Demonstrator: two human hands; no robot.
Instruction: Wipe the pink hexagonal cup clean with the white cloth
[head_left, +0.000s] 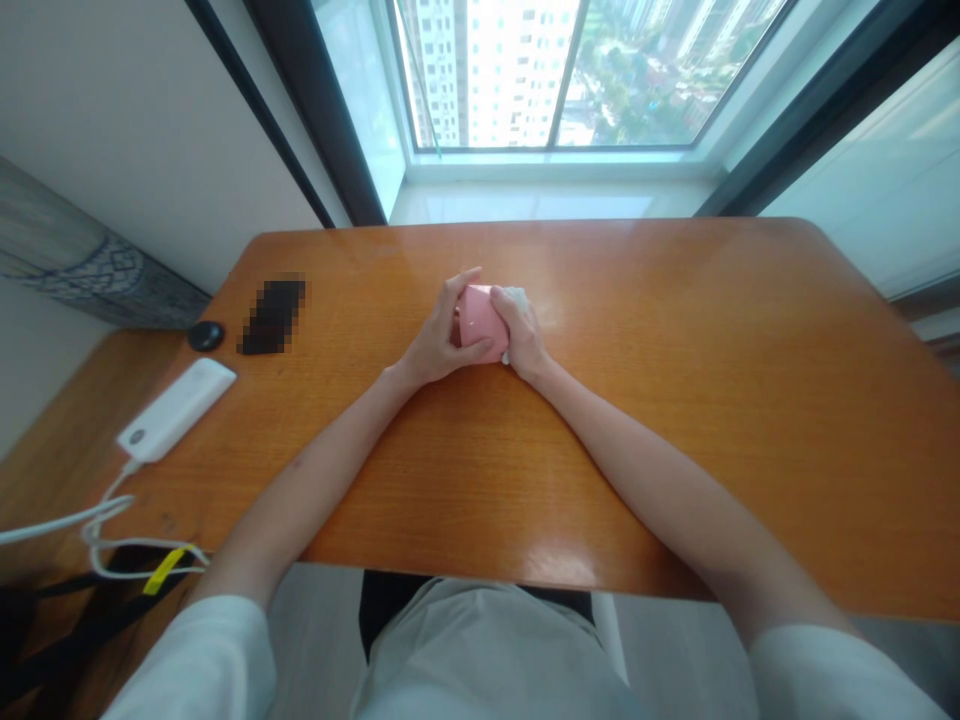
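Both of my hands meet around a small, glossy pink cup [480, 322] over the middle of the wooden table. My left hand [439, 338] grips it from the left, with the thumb along its near side and the fingers round the far side. On the right, my right hand [527, 338] is closed round a crumpled white cloth or tissue [517, 296], pressing it to the cup, with the thumb on the pink surface. My palms and fingers hide part of the cup and most of the white piece.
At the left of the wooden table [675, 400] lie a white power bank [177, 410] with a white cable [109, 515], a round black object [205, 335] and a blurred-out dark item [271, 316]. Beyond the far edge is a window [559, 75].
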